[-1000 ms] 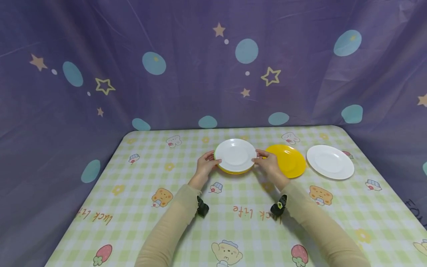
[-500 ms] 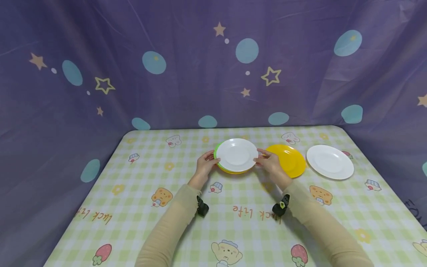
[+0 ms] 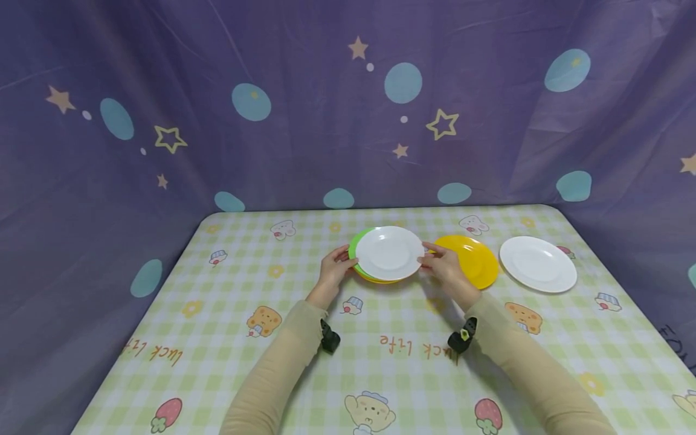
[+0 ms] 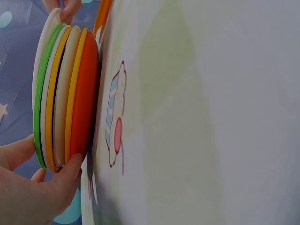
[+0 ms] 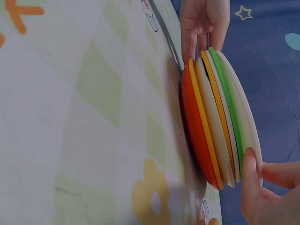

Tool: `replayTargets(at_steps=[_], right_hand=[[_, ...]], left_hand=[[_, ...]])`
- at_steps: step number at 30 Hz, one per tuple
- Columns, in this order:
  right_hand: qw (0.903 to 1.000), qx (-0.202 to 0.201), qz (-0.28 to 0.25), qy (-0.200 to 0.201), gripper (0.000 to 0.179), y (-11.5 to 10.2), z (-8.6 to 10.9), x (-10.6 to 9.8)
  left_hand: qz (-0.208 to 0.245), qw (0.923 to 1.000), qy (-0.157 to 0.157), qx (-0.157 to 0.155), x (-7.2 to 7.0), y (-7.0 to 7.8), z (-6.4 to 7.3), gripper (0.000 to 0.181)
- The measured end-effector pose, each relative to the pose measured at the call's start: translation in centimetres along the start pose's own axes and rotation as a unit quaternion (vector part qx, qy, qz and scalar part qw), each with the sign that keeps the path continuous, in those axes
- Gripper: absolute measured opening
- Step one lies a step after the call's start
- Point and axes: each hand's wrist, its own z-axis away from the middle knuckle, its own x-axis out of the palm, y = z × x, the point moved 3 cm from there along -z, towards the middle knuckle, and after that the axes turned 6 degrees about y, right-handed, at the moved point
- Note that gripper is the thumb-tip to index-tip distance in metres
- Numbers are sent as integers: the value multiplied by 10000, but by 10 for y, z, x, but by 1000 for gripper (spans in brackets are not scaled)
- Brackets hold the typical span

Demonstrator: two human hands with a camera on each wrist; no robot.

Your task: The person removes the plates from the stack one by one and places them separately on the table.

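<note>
A round, glossy white plate [image 3: 389,254] lies between the two hands at the top of a stack, set off-centre toward the right hand [image 3: 446,272], so that the light-green round plate [image 3: 354,241] under it shows as a crescent on the side of the left hand [image 3: 333,270]. Both plates are round and give no long axis; the line that matters runs sideways from hand to hand, and the right hand is the nearer to the white plate's overhanging rim. The right hand is nearly closed, pinching that rim with the thumb above and a finger below. The left hand is part-spread to the stack's thickness, thumb at the green rim and fingers low against the bottom orange-yellow plate [image 4: 85,93], holding the stack's side; between them the left wrist view shows white and yellow rims layered. Whether the white plate's underside touches the green one cannot be told, nor whether the stack's base rests fully on the desk [image 3: 315,393], which is covered by a pale-green and white checked cloth with cartoon prints. Just beyond the right hand, on its outer side and partly behind it, a yellow round plate [image 3: 473,263] lies flat, and farther out that way another white round plate [image 3: 538,264]. Beyond both hands hangs a purple curtain [image 3: 326,163] with stars and blue spots.
</note>
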Motion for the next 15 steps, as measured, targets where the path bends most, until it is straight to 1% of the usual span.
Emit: replayTargets(at_steps=[6,15], right_hand=[[10000,-55,-37,-3,48,-1,1,-5],[9998,-41,-40,-169,49,0,2,-13]], left_hand=[[52,10000,-38,60,0,0,0,46],[-27,9999,-65,112,-1,-1,0,46]])
